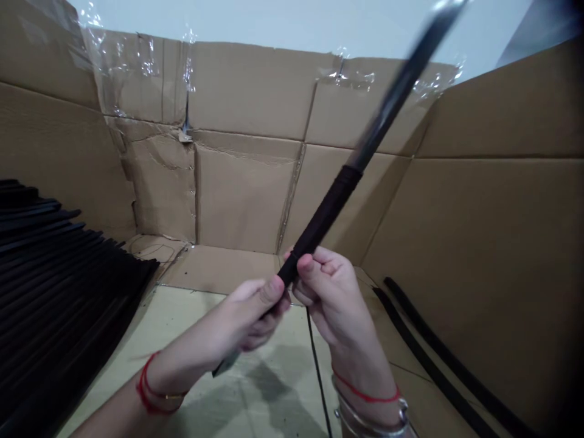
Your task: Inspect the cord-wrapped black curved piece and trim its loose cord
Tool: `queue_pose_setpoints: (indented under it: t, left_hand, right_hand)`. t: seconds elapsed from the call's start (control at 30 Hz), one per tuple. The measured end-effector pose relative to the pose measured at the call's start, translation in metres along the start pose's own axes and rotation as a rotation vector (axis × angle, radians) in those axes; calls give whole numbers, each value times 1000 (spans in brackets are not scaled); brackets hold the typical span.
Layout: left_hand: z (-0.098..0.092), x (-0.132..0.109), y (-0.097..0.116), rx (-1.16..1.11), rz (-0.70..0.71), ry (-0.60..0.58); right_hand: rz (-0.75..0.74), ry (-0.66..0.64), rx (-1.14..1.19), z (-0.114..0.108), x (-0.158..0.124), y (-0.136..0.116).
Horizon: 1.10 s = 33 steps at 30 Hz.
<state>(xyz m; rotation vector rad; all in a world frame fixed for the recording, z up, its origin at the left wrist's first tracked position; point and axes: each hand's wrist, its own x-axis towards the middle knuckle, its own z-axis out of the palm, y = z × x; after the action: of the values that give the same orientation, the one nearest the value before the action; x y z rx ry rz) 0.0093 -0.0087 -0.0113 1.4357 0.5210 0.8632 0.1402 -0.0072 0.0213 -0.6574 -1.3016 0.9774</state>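
A long, slim dark rod (387, 115) slants up from my hands to the upper right, its shiny far end blurred. Dark wrapping (326, 213) covers its middle stretch, with fine ridges across it. My left hand (255, 310) is closed around the rod's lower part, thumb along the top; a flat end shows below the palm. Just above it, my right hand (331, 286) is closed with its thumb against the lower end of the wrapping. From under the right hand a thin dark cord (319, 377) hangs down; the fingers' hold on it is partly hidden.
Tall cardboard walls (250, 194), taped along the top, enclose the back and sides. A dense stack of long black strips (68, 304) lies at the left. Two black curved strips (433, 359) lie at the right. Below my hands is a pale surface (182, 328).
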Motion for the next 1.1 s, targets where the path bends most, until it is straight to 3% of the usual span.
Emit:
queue_pose_setpoints:
  t: [0.03,0.07,0.13,0.2,0.23,0.33,0.37,0.43,0.5,0.57,0.63,0.67,0.73,0.77,0.8,0.9,0.93,1.03,1.07,1.1]
  left_hand:
    - [-1,0,0,-69,-61,-104]
    - [-1,0,0,-85,-78,-119]
    - [-1,1,0,18,23,93]
    - [-1,0,1,98,103,283]
    - [-1,-1,2,79,65,265]
    - [-3,-3,5,-48,-105,13]
    - [-3,-3,6,-29,-73,19]
    - [-4,-3,6,91,97,187]
    - [-3,-2,5,132,168,243]
    - [-4,-2,4,41,57,10]
    - [-7,-1,3,-28,-11,-161]
    - [-8,0,3,-10,17,-108]
    - [-9,3,1,70,138,169]
    - [-9,4,0,77,149,252]
    - [-8,5,-1,49,105,243]
    - [-3,8,-2,-82,-119,-11]
    - [-2,8,-3,-54,-117,0]
    - [-2,4,-1,188,110,296]
    - [-4,2,0,234,142,301]
    - [-7,-1,2,238,126,225]
  right_hand:
    - [-12,4,-20,0,0,-1]
    - [-40,38,-49,0,0,-2]
    - [-96,127,-82,0,1,-2]
    - [-53,69,-51,-1,1,-2]
    - [-9,0,-21,-2,2,-1]
    - [53,-83,41,-4,2,-1]
    - [37,-47,40,-4,2,-1]
    - [11,15,38,-1,1,1]
    - [47,-23,57,2,1,2]
    - [79,-91,97,3,1,4]
    - [31,-47,100,3,1,5]
    - [-14,11,82,3,1,6]
    - [-72,95,39,2,2,7]
    - [-61,82,30,1,3,6]
    - [-31,36,28,0,3,6]
    - [34,-68,17,-1,5,6]
    - [10,-35,8,-1,5,6]
    - [-71,80,34,1,5,7]
    - [-53,49,49,1,4,6]
    - [-21,-8,50,1,2,4]
